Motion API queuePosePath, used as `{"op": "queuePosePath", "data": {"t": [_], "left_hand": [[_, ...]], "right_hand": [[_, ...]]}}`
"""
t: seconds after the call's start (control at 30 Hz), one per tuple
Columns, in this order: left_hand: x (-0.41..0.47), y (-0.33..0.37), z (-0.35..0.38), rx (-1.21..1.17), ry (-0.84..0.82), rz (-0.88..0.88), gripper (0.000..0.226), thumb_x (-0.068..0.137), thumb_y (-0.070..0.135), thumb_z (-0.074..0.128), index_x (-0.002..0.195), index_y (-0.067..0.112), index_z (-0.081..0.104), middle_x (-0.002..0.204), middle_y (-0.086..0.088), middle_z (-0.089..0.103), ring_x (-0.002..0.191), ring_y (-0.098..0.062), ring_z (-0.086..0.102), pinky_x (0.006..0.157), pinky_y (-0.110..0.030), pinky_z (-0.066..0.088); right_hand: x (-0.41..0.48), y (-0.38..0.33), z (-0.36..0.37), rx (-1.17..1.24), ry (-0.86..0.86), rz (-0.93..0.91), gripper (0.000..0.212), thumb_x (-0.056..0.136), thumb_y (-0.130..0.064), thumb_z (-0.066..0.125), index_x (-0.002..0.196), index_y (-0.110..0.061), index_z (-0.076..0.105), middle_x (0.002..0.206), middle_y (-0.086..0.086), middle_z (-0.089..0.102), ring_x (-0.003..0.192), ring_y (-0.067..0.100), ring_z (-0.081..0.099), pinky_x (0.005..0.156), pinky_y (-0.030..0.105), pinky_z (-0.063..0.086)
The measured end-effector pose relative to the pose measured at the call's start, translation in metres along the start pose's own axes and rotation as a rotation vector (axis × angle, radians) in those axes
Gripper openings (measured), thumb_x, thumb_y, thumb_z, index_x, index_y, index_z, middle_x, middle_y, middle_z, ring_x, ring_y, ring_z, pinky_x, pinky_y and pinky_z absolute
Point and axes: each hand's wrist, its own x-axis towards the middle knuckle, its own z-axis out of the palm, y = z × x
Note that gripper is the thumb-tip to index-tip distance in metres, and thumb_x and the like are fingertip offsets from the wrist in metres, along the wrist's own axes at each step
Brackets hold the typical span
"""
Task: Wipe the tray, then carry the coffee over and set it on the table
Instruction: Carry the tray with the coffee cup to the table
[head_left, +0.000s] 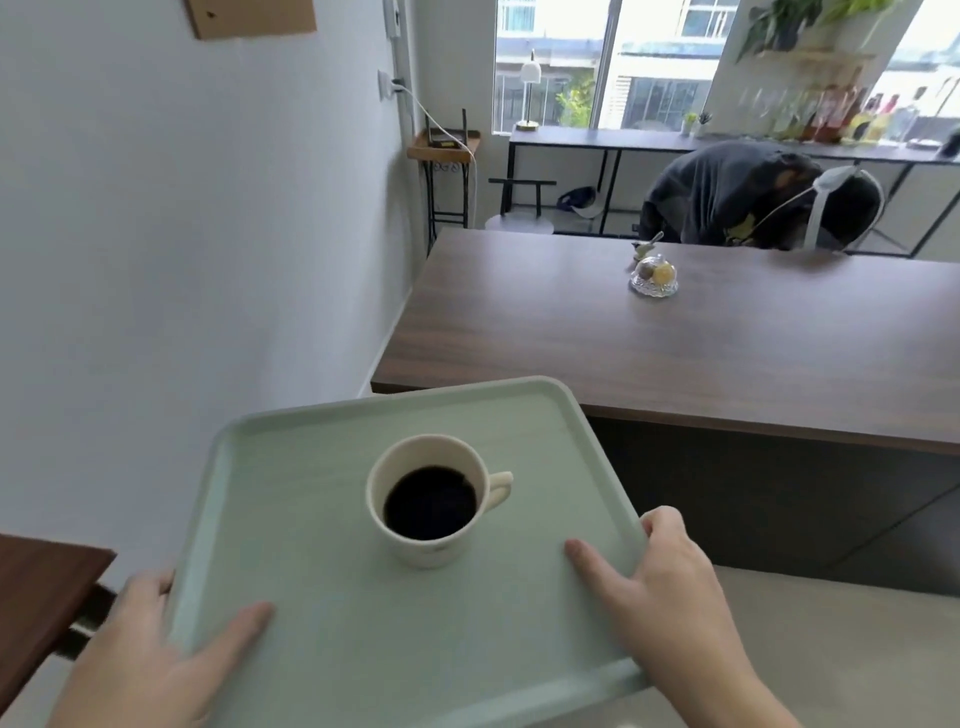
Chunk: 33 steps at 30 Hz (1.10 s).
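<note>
A pale green tray (311, 431) is held in the air in front of me, tilted slightly. A cream cup of black coffee (431, 499) stands upright near its middle, handle pointing right. My left hand (156, 654) grips the tray's near left edge, thumb lying on top. My right hand (670, 597) grips the near right edge, thumb on the tray's surface and fingers curled round the rim. The dark wooden table (727, 353) lies ahead and to the right, its near edge just beyond the tray's far corner.
A small glass dome dish (654, 278) sits on the table's far part. A person in a dark hoodie (737, 197) bends over behind the table. A white wall runs along the left. A brown wooden surface (36, 597) juts in at lower left.
</note>
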Motion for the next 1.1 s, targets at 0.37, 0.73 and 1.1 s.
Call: {"op": "queuePosePath", "data": {"t": [0.37, 0.73, 1.1], "left_hand": [[0.14, 0.094, 0.091, -0.168, -0.153, 0.06, 0.049, 0.069, 0.034, 0.084, 0.104, 0.02, 0.053, 0.089, 0.008, 0.065, 0.077, -0.01, 0.061, 0.057, -0.03, 0.042], [0.268, 0.184, 0.186, -0.171, -0.268, 0.101, 0.045, 0.075, 0.034, 0.081, 0.105, 0.02, 0.051, 0.094, 0.006, 0.065, 0.08, -0.012, 0.064, 0.058, -0.03, 0.047], [0.354, 0.259, 0.272, -0.09, -0.207, 0.06, 0.045, 0.073, 0.04, 0.081, 0.101, 0.024, 0.049, 0.095, 0.007, 0.065, 0.082, -0.012, 0.065, 0.064, -0.034, 0.052]], "right_hand": [[0.141, -0.02, 0.02, 0.05, 0.11, 0.079, 0.044, 0.076, -0.049, 0.079, 0.09, -0.021, 0.047, 0.087, -0.006, 0.065, 0.076, 0.009, 0.063, 0.059, 0.034, 0.05], [0.288, -0.02, 0.02, 0.056, 0.21, 0.134, 0.045, 0.076, -0.049, 0.079, 0.091, -0.019, 0.048, 0.086, -0.005, 0.065, 0.077, 0.011, 0.062, 0.064, 0.04, 0.051], [0.455, -0.014, 0.006, 0.07, 0.146, 0.086, 0.05, 0.076, -0.047, 0.079, 0.098, -0.013, 0.049, 0.088, 0.003, 0.064, 0.08, 0.025, 0.058, 0.062, 0.038, 0.043]]}}
